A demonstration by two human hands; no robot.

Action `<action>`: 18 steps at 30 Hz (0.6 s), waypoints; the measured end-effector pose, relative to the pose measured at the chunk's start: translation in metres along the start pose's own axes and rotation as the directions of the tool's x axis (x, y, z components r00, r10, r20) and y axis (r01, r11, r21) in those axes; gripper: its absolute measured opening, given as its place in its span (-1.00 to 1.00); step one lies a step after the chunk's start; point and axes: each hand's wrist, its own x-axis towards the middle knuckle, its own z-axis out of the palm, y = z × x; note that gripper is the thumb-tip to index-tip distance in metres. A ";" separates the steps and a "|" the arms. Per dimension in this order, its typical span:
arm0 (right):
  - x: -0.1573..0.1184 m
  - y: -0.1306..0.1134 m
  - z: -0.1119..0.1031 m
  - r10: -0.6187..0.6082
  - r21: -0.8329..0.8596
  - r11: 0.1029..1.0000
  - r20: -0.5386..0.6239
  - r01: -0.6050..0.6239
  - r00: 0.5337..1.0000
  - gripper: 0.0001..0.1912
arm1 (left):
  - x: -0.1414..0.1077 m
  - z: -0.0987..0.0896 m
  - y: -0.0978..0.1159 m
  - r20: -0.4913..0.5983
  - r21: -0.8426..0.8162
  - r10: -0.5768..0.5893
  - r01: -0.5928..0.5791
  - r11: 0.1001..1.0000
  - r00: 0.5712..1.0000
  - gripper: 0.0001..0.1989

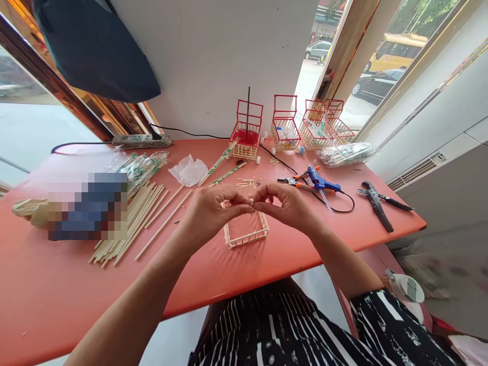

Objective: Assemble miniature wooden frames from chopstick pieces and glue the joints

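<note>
A pale piece (pixel 251 202) is being pinched by the left hand (pixel 215 204) and right hand (pixel 284 204) mid-frame. Below, a stick framework (pixel 248 238) is resting on the surface (pixel 206 277).

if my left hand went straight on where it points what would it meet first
Likely the small pale piece between your left hand and right hand, though depth is unclear.

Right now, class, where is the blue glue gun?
In the head view, the blue glue gun lies on the red table, beyond and to the right of the person's right hand, beside the orange-handled pliers.
</note>
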 end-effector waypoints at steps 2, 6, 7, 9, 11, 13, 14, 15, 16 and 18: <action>0.002 0.000 0.000 -0.019 0.010 1.000 0.015 0.019 1.000 -0.84 | 0.002 -0.003 -0.002 0.023 0.023 0.004 -0.005 1.000 1.000 -0.77; 0.006 0.002 -0.002 -0.035 0.018 0.999 0.048 0.034 0.998 -0.87 | 0.006 -0.007 -0.005 0.069 0.003 -0.008 0.008 1.000 0.998 -0.76; 0.006 0.003 -0.003 -0.025 0.022 0.999 0.063 0.024 0.998 -0.86 | 0.008 -0.007 -0.006 0.081 -0.011 -0.019 0.020 1.000 0.997 -0.76; 0.007 0.006 -0.006 -0.003 0.029 1.000 0.098 0.000 0.995 -0.83 | 0.010 -0.006 -0.008 0.105 -0.035 -0.047 0.051 0.998 0.993 -0.75; 0.008 0.010 -0.008 0.011 0.026 1.000 0.128 -0.014 0.992 -0.80 | 0.013 -0.003 -0.011 0.121 -0.066 -0.071 0.080 0.995 0.990 -0.73; 0.009 0.013 -0.010 0.019 0.016 1.000 0.141 -0.022 0.990 -0.79 | 0.015 -0.001 -0.014 0.142 -0.101 -0.087 0.102 0.990 0.986 -0.70; 0.009 0.015 -0.010 0.020 0.009 1.000 0.143 -0.022 0.989 -0.79 | 0.016 0.000 -0.015 0.154 -0.116 -0.090 0.109 0.987 0.984 -0.68; 0.010 0.016 -0.011 0.018 0.001 1.000 0.145 -0.019 0.989 -0.79 | 0.017 0.001 -0.016 0.167 -0.127 -0.090 0.112 0.986 0.982 -0.68; 0.010 0.016 -0.012 0.014 -0.005 1.000 0.150 -0.014 0.989 -0.79 | 0.018 0.001 -0.017 0.181 -0.130 -0.089 0.113 0.985 0.979 -0.68; 0.010 0.017 -0.014 0.002 -0.008 1.000 0.167 -0.001 0.986 -0.80 | 0.018 0.001 -0.018 0.193 -0.130 -0.083 0.109 0.986 0.978 -0.70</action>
